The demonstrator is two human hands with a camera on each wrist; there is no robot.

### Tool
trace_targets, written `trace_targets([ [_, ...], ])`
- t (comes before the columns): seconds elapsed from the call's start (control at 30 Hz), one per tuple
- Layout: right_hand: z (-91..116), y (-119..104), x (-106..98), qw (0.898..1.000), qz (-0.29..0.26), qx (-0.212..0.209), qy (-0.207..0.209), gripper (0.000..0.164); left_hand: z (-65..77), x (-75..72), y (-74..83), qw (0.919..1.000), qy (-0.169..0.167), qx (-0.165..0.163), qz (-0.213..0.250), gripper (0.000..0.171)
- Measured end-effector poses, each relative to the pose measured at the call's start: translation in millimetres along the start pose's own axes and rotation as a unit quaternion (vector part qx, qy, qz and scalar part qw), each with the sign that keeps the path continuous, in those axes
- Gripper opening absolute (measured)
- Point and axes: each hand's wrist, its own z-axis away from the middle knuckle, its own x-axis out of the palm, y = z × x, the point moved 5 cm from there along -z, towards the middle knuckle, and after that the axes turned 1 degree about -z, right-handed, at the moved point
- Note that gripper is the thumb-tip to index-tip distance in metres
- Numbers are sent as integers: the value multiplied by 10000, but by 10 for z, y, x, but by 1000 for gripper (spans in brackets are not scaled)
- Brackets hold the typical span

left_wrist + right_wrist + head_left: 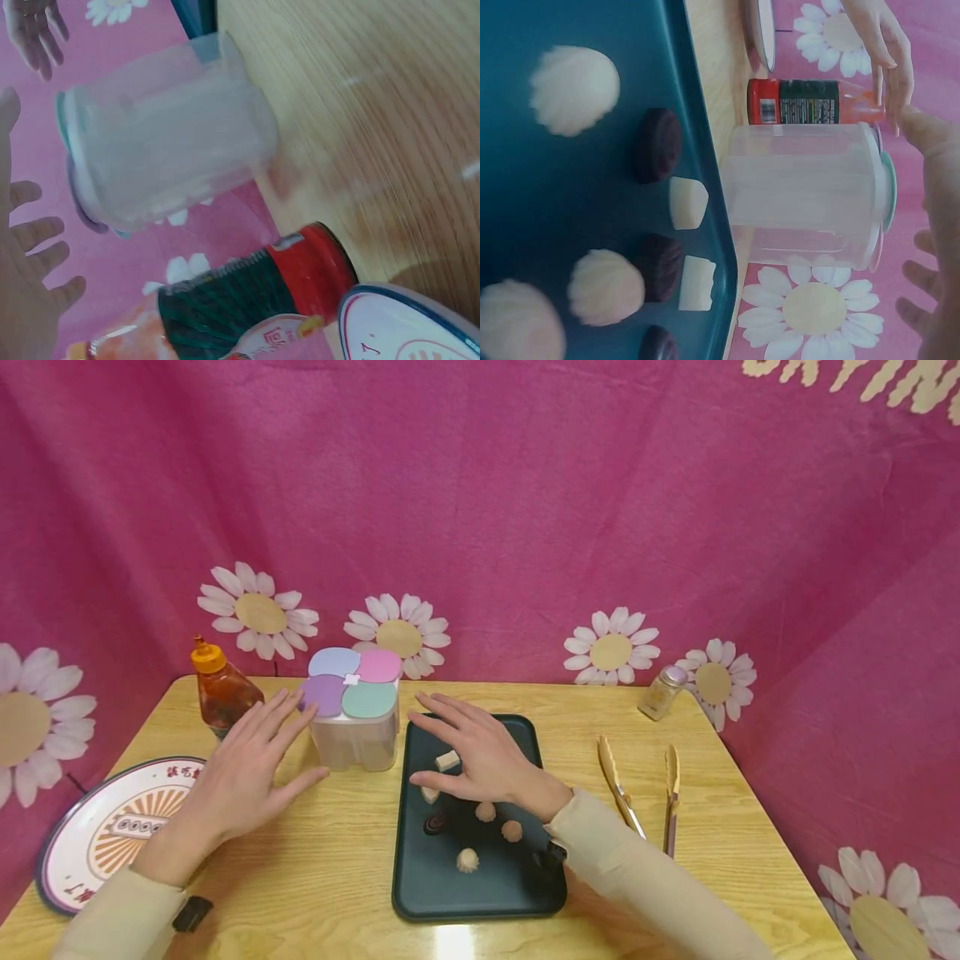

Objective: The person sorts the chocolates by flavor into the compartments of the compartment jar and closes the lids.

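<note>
My left hand [247, 770] is raised with straight, spread fingers beside the clear container [351, 745], its fingertips overlapping the purple lid flap [324, 696] in the head view. On the other side, my right hand [477, 752] hovers over the dark tray [429, 887], fingers extended toward the container and nothing held. Four-coloured petal flaps top the container, and its clouded walls look bare inside in the right wrist view. Several small sweets lie on the tray: a pale swirled one [576, 90], a dark round one [658, 145] and a white block [697, 283] among them.
A red sauce bottle [225, 693] with an orange cap stands behind my left hand. At the left lies a printed plate [67, 852]. Golden-tipped tongs [619, 785] lie right of the tray, and a small shaker jar [660, 695] stands at the back right.
</note>
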Motion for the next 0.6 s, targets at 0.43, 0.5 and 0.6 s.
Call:
trace_targets([
  [0.43,-533,144,176,9993,-98,-338,-102,64,-128,133,-137,9993,352,-81,48,62],
  [0.5,-584,172,203,9993,-65,-330,-167,63,-153,158,-137,9989,464,-14,67,56],
  [0.6,-641,203,234,9991,-63,-316,-275,63,-195,186,-132,9977,662,89,100,73],
])
